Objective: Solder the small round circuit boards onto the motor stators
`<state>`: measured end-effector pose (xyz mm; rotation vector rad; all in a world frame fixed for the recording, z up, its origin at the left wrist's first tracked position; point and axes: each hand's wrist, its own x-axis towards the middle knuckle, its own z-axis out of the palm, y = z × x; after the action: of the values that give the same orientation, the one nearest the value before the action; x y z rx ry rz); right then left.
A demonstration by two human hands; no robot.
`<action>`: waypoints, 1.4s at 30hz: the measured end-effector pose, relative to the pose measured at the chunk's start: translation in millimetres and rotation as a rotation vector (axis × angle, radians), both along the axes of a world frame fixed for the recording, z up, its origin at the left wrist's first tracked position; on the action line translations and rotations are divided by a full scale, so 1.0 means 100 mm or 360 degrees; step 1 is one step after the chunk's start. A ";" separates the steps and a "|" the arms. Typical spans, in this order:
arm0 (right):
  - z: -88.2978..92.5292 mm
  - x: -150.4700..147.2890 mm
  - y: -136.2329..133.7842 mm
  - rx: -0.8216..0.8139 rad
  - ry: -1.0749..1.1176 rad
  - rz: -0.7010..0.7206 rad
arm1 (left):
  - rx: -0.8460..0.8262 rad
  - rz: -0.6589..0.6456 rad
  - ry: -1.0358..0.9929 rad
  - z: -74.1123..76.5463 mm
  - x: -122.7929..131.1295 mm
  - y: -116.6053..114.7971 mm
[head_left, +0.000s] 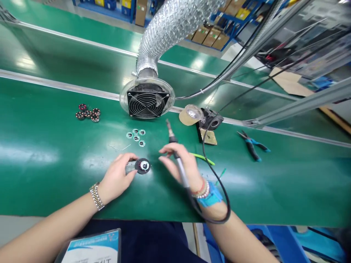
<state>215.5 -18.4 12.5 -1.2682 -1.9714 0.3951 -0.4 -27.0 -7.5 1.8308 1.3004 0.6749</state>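
My left hand (118, 174) is closed around a small round black part (143, 166) with a pale centre, holding it on the green bench mat (41, 153). My right hand (181, 164) grips a soldering iron (175, 149) like a pen, its tip pointing up and away toward the fan. The iron's black cable (216, 182) loops over my right wrist, which wears a blue strap and beaded bracelets. Several small silvery round boards (136, 136) lie just beyond the black part. A thin wire (119, 147) lies left of them.
A fume-extractor fan (147, 103) on a silver flexible duct (167, 33) stands behind. Several copper-wound round parts (88, 113) lie far left. A soldering stand with sponge (208, 126) and a tape roll (190, 114) sit right of the fan. Blue-handled pliers (253, 144) lie further right, green tweezers (203, 158) nearer.
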 end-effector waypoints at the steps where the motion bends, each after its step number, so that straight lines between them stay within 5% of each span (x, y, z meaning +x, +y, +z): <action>1: 0.00 -0.11 -0.07 -0.0086 -0.0017 0.0147 | 0.0007 -0.0033 -0.0013 0.00 0.00 0.01; 4: -0.05 -0.33 -0.16 -0.0195 -0.0037 0.0343 | 0.0008 -0.0081 -0.0072 -0.02 0.02 0.02; 10: -0.16 -0.39 -0.14 -0.0189 -0.0057 0.0294 | 0.0067 -0.0096 0.0043 -0.03 0.06 0.03; 17: -0.30 -0.37 -0.15 -0.0577 0.0634 0.0127 | -0.0019 -0.0071 -0.0028 -0.01 0.04 0.05; 20: -0.20 -0.38 -0.21 -0.0361 0.0552 0.0088 | -0.0211 -0.0026 -0.0343 0.03 0.02 0.05; 27: 0.12 -0.44 -0.25 0.0053 0.0498 0.0151 | -0.1199 -0.0081 -0.1493 0.31 0.07 0.05; 32: 0.21 -0.41 -0.15 0.0078 0.0541 0.0119 | -0.1141 -0.0105 -0.1553 0.44 0.12 0.19; 42: 0.11 -0.24 -0.06 0.0178 0.0311 0.0099 | -0.1283 -0.0058 -0.1512 0.23 0.06 0.27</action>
<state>191.3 -24.2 23.1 -1.0597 -1.8439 0.4171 5.2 -0.4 16.0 0.7002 0.7039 0.7157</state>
